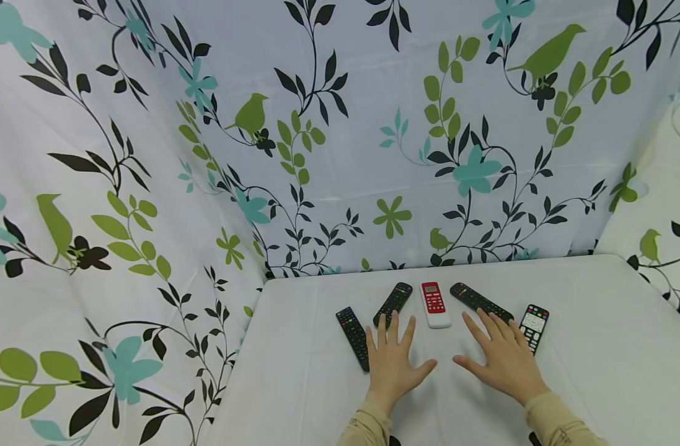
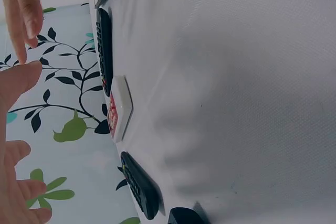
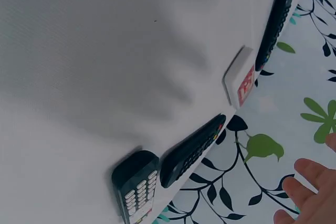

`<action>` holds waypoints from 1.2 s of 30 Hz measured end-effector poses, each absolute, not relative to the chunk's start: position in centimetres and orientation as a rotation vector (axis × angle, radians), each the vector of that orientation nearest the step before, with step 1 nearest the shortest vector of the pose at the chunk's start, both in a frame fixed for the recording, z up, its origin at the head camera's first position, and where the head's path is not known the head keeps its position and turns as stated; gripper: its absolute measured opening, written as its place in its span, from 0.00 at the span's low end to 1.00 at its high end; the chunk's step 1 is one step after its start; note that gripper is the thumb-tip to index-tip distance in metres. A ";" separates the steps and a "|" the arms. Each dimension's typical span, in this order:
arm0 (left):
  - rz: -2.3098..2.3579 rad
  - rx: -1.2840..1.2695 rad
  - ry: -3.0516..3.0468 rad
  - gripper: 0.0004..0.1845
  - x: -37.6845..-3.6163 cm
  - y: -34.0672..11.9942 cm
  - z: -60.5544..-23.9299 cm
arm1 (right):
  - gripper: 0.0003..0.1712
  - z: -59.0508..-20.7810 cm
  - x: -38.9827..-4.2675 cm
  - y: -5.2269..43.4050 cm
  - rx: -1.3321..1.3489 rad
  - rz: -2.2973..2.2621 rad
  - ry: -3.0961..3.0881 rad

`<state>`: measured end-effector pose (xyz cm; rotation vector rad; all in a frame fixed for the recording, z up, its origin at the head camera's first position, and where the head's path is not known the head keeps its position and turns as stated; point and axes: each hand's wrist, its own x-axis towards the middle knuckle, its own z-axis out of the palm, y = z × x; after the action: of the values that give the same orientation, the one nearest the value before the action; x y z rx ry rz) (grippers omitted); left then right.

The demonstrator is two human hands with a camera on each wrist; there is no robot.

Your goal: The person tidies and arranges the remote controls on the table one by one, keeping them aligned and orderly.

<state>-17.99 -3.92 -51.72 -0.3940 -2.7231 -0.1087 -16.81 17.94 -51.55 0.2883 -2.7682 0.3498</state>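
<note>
Both hands hover over the white table with fingers spread and nothing held. The left hand (image 1: 394, 365) is nearest the leftmost black remote control (image 1: 351, 331) and a second black remote (image 1: 395, 299), whose lower end its fingertips overlap in the head view. Between the hands, farther back, lies a white remote with a red face (image 1: 433, 298). The right hand (image 1: 504, 359) is nearest a long black remote (image 1: 479, 300) and a black remote with white buttons (image 1: 534, 323), partly hidden behind its fingers. Shadows of the hands fall on the cloth in both wrist views.
The remotes form an arc on the white-covered table (image 1: 306, 384). A patterned curtain with birds and leaves (image 1: 351, 186) stands behind the table's back edge and along both sides. Small dark bits show beside both sleeves (image 1: 367, 427) at the bottom.
</note>
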 end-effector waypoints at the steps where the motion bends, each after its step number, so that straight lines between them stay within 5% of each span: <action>1: -0.119 -0.391 -2.711 0.44 -18.0 -3.9 -51.7 | 0.47 -51.5 -16.9 17.9 0.288 0.361 -2.755; 36: -0.509 -0.247 -2.554 0.29 -18.4 -9.7 -53.6 | 0.25 -49.6 -19.7 8.9 0.445 0.841 -2.727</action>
<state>-18.38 -9.71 -53.57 -0.2475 -2.5544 -0.5094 -19.69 8.92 -49.61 0.4445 -2.7271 0.8412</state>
